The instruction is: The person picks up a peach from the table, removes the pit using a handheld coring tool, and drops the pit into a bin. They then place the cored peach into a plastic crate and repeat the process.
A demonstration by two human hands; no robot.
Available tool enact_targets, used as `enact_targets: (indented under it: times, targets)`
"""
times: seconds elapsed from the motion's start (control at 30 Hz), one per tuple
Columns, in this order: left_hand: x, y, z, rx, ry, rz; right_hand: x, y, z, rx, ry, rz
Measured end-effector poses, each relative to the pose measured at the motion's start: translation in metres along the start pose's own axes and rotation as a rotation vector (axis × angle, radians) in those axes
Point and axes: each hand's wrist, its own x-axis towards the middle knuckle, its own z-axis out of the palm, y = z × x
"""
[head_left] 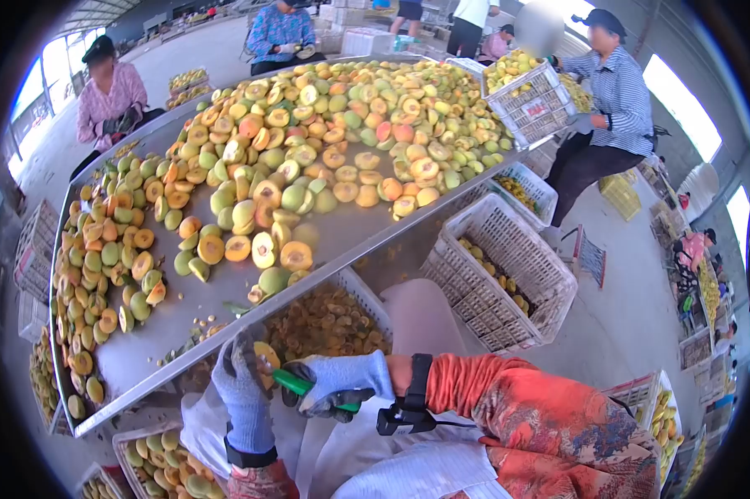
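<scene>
My left hand [243, 384], in a blue-grey glove, is closed around a halved peach [266, 358] with its orange cut face turned toward my other hand. My right hand [335, 384], gloved the same way, grips a green-handled tool [292, 382] whose working end is hidden at the peach. Both hands are over my lap, just below the near edge of the metal table [325, 241]. Behind them stands a crate of brown pits and scraps [329, 320]. Many halved peaches [267, 195] lie heaped across the table.
A white crate [508, 258] with some fruit inside stands to the right. At the table's far right, a person [612, 91] tilts a full crate [531, 104] over it. Other people [113, 96] sit around the table. A crate of halves [171, 461] is at lower left.
</scene>
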Motion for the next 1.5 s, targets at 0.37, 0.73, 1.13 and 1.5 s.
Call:
enact_targets:
  times: [0.37,0.73,1.13,1.5]
  targets:
    - [0.005,0.014,-0.002,-0.092,-0.012,-0.352,0.020,0.007,-0.007,-0.424,0.088,0.082]
    - [0.021,-0.012,0.005,-0.194,0.088,-0.092,0.014,-0.001,-0.016,0.260,-0.098,0.043]
    - [0.043,-0.016,0.025,-0.548,-0.202,-0.354,0.003,0.010,-0.022,0.686,-0.080,-0.045]
    - [0.056,-0.025,-0.020,-0.766,-0.172,-0.428,0.030,0.003,-0.018,-0.936,0.585,-0.425]
